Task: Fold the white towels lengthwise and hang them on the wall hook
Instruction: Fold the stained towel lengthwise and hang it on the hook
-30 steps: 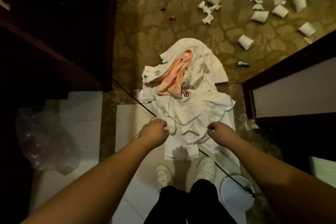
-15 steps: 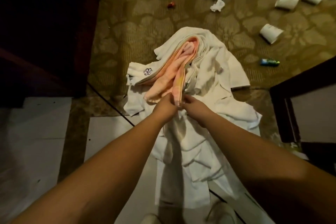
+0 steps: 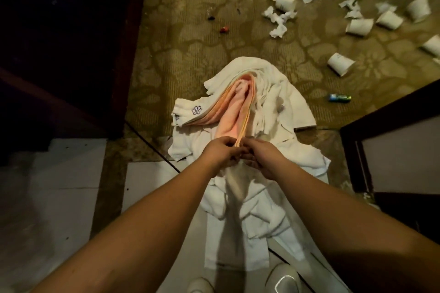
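You stand where a patterned olive carpet [image 3: 181, 59] meets pale floor tiles [image 3: 71, 197], with dark wooden furniture [image 3: 66, 38] on the left and a dark door frame [image 3: 381, 114] on the right. The heap of white towels [image 3: 266, 197] lies across the seam between carpet and tile, straight ahead of your white shoes [image 3: 283, 280]; one towel at the heap's left edge shows an embroidered flower logo [image 3: 196, 110]. A pink towel [image 3: 234, 112] lies on top, running from the heap's far end toward you.

Your left hand [image 3: 220, 153] and right hand [image 3: 264, 159] meet over the middle of the heap, and both pinch the near end of the pink towel's yellowish edge between curled fingers. The grip of each hand is closed on that cloth, not on a white towel.

By my reading the task has barely begun: none of the white towels looks folded lengthwise, all lie crumpled on the floor, and no wall hook is in view. You seem to be clearing the pink towel off first, so every fold and every hanging is left to do.

Crumpled paper cups [image 3: 359, 26] and tissues [image 3: 278, 20] litter the carpet's far side, with a small green can [image 3: 340, 98] near the heap's right edge.
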Demonstrator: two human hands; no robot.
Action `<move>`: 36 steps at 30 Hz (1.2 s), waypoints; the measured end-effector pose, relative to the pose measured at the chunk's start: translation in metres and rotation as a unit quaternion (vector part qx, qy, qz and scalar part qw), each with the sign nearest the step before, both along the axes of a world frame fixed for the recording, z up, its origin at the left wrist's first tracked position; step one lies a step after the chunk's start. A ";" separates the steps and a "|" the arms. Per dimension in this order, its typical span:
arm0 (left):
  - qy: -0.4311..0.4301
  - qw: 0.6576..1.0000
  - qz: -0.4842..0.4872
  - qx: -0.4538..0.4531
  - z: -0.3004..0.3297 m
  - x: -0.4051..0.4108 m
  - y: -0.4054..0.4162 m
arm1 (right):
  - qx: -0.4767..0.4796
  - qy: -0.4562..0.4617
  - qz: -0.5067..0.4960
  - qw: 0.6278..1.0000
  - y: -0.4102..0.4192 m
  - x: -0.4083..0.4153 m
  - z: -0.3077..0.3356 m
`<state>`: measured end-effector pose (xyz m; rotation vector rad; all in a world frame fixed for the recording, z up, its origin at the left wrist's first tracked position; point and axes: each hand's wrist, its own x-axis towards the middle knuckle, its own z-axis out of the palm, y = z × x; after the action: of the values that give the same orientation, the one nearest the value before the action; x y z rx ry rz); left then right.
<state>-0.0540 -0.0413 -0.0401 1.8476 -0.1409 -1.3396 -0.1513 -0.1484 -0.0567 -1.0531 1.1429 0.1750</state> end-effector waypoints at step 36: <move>0.007 0.896 0.398 -0.195 0.628 -0.095 0.362 | -0.132 -0.087 0.003 0.987 0.100 -0.122 0.655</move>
<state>-0.1491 0.3211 0.5877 1.3159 0.3105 -0.6763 -0.2732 -0.0479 0.5979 -1.2803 1.0211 -0.0658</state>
